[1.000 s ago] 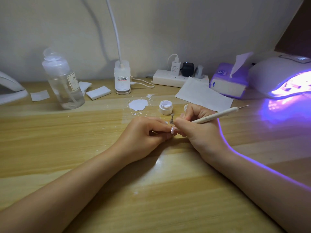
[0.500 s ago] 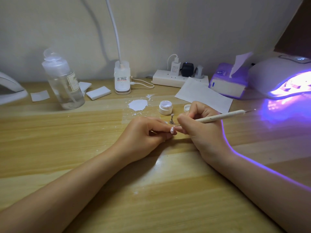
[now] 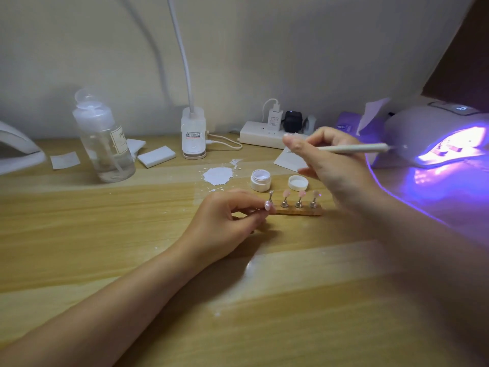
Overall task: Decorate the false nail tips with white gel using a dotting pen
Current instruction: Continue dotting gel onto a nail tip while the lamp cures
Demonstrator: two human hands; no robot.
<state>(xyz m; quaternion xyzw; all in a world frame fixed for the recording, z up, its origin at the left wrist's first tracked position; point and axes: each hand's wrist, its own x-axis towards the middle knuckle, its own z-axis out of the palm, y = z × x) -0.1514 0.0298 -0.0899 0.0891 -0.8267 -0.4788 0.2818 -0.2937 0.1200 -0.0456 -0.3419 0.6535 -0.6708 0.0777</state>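
Her left hand (image 3: 225, 221) pinches a small pink nail tip (image 3: 267, 205); her right hand (image 3: 328, 160) grips the thin white dotting pen (image 3: 354, 148), lifted at two o'clock. Next, probably more gel from the little white jar (image 3: 260, 180).

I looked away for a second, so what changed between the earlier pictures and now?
The right hand lifted the dotting pen up and away from the nail tip, toward the back right, uncovering the wooden stand with three more tips. The left hand still pinches the tip in the same spot. The gel jar and its lid have not moved.
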